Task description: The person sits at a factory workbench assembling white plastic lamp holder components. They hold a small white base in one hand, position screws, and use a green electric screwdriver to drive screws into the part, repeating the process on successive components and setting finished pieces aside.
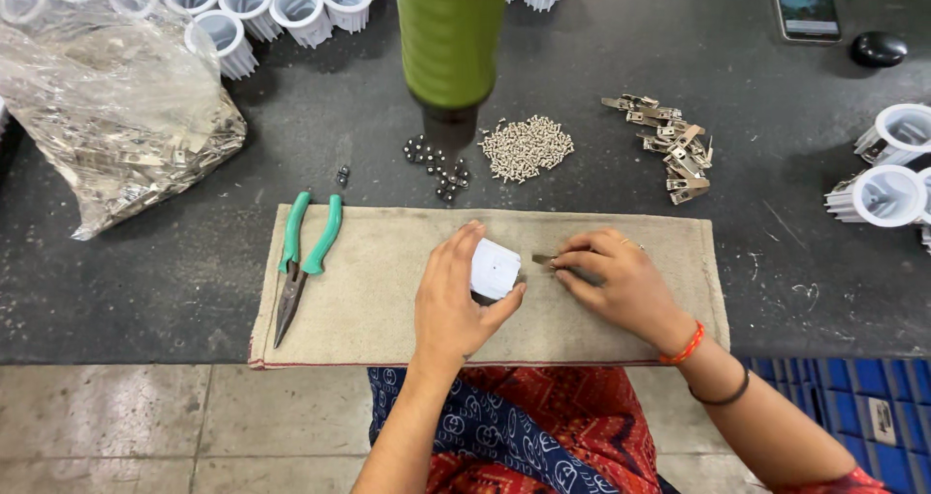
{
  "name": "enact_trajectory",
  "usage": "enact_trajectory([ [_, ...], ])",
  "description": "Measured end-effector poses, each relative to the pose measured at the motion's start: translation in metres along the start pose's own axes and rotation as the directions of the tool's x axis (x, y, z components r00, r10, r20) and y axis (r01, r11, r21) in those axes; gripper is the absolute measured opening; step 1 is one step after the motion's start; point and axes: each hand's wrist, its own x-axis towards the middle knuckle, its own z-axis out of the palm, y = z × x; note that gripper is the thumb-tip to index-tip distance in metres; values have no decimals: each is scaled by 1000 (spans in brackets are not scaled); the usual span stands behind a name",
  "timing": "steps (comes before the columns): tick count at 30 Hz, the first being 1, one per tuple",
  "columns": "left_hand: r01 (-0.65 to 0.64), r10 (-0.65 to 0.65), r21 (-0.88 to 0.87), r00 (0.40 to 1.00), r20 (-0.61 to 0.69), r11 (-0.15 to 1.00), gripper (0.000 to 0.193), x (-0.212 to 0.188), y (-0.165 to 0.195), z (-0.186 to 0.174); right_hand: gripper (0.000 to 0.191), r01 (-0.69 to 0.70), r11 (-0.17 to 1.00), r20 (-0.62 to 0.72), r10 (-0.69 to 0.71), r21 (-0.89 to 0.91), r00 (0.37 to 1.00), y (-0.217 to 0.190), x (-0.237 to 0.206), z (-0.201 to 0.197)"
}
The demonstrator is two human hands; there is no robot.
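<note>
At the centre of the frame the left hand (pixel 454 305) wraps its fingers around a white housing (pixel 495 267) on a beige cloth (pixel 388 290). Just right of it, the right hand (pixel 613 283) pinches a small metal clip (pixel 543 258) between thumb and fingers, its tip near the housing. The cloth lies on a dark table (pixel 175 261). Upper left, a clear bag (pixel 116 116) holds metal clips.

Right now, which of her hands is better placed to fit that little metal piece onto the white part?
Probably the right hand: its fingertips already pinch the small metal clip, right beside the white plastic part. The left hand is busy steadying that part on the cloth mat.
</note>
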Motion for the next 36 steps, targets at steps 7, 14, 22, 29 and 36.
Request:
enact_trajectory([
  [7,82,-82,4,995,57,997,85,-3,-5,3,25,-197,954,-38,211,224,977,-7,5,3],
  [14,78,-78,16,996,53,997,86,-8,-12,8,32,-56,952,-196,119,300,973,-44,18,34],
  [22,117,-116,-14,992,52,993,85,-5,-6,4,30,-7,960,-216,69,278,974,-54,23,35],
  [29,45,-53,-121,997,-61,992,81,-5,2,3,24,-41,958,-222,108,285,969,-56,26,37],
  [36,92,-99,-172,994,-37,981,72,-6,-1,7,20,-33,959,-211,95,282,973,-54,31,39],
])
